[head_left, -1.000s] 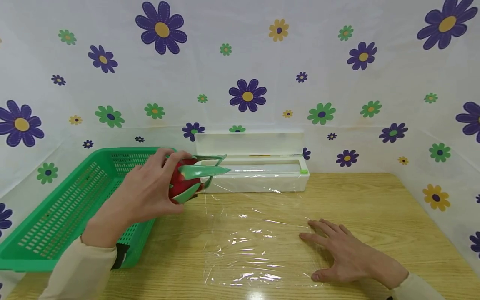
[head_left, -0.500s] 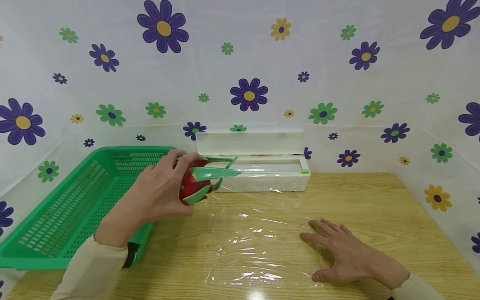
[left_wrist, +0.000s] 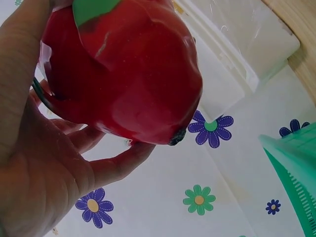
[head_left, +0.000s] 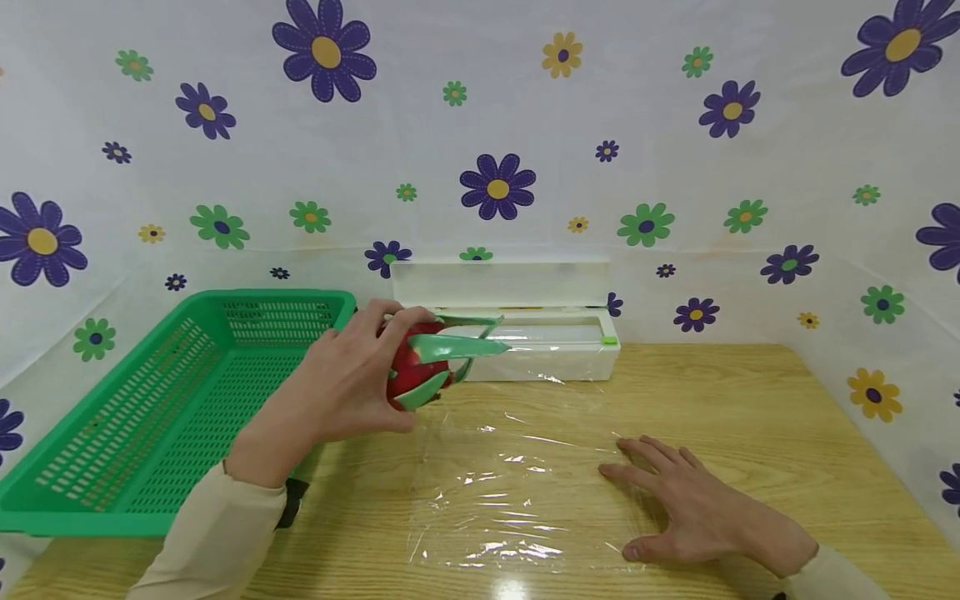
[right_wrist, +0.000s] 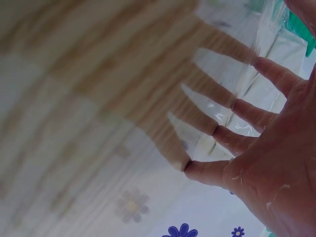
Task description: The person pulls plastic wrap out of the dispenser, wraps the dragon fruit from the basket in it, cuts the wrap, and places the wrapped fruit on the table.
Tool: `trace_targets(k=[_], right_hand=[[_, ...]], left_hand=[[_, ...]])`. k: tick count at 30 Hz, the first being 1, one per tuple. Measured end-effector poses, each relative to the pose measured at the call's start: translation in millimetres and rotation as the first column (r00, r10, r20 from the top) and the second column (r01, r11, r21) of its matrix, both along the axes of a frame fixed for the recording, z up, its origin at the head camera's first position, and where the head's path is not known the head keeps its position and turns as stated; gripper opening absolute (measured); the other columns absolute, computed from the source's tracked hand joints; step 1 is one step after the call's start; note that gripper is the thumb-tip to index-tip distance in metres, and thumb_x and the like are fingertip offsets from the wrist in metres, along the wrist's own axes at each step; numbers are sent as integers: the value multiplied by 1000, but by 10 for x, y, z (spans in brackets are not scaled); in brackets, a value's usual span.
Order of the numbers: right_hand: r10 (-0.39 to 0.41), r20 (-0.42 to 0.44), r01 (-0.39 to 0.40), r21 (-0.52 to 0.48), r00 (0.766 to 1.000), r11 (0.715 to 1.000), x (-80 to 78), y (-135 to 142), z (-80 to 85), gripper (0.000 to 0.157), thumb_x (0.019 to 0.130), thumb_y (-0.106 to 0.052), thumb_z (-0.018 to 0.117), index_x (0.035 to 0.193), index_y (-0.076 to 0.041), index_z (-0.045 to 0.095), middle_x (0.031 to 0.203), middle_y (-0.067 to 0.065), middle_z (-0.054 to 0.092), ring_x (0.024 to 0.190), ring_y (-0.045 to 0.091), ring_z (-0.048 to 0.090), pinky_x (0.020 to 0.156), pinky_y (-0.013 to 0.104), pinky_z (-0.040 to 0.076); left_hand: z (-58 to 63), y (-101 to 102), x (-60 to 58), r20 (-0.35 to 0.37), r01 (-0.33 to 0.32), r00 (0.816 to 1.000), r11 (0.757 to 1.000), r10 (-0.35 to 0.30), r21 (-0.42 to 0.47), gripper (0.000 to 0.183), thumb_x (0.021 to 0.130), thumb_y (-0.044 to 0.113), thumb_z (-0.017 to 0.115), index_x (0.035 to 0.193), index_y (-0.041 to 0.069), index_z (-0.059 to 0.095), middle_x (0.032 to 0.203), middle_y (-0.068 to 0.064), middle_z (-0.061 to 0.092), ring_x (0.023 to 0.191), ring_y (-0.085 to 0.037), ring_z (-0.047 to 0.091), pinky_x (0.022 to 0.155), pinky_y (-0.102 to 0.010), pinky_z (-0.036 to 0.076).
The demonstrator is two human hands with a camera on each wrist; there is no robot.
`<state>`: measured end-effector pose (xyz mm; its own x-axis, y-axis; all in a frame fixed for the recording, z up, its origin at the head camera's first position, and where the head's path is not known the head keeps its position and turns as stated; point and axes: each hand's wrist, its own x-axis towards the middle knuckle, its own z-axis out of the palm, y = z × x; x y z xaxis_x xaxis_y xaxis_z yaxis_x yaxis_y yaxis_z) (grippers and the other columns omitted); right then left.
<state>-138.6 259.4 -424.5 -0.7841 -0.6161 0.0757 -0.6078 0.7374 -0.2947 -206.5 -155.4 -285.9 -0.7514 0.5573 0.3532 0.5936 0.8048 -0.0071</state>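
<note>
My left hand (head_left: 348, 383) grips a dragon fruit (head_left: 414, 367), red with pointed green scales, in the air in front of the white box. In the left wrist view the smooth red side of the dragon fruit (left_wrist: 133, 74) fills the top, with fingers (left_wrist: 121, 165) curled beneath it. A clear sheet of cling film (head_left: 517, 483) lies over the table, running out of the white cling film box (head_left: 525, 364). At the sheet's right edge my right hand (head_left: 697, 512) rests with fingers spread. Its fingertips (right_wrist: 217, 129) touch the tabletop in the right wrist view.
A green perforated basket (head_left: 202, 417) stands at the left of the wooden table (head_left: 735, 400). The box's lid (head_left: 498, 286) is raised at the back, with a small green piece (head_left: 609, 340) at its right end. A flower-printed cloth (head_left: 570, 108) covers the wall behind.
My left hand has carried the dragon fruit rightward, away from the basket and toward the film. My right hand and the cling film have stayed in place.
</note>
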Motion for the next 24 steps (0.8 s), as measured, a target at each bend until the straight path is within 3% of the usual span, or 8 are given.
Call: trace_targets(k=[18, 24], right_hand=[[-10, 16, 10, 2, 1000, 1000, -3, 3, 8, 83, 82, -71, 69, 150, -27, 51, 156, 19, 42, 140, 53, 42, 92, 83, 38], [-15, 31, 15, -4, 999, 1000, 2, 2, 7, 82, 81, -69, 70, 150, -28, 50, 157, 19, 42, 139, 56, 41, 92, 85, 36]], left_hand=[[-100, 197, -18, 15, 25, 1000, 1000, -25, 5, 105, 61, 46, 92, 146, 22, 36, 134, -13, 53, 112, -30, 60, 81, -48, 59], [-151, 296, -25, 34, 53, 998, 998, -53, 19, 103, 61, 44, 91, 146, 22, 37, 133, -11, 53, 112, -26, 60, 74, -42, 61]])
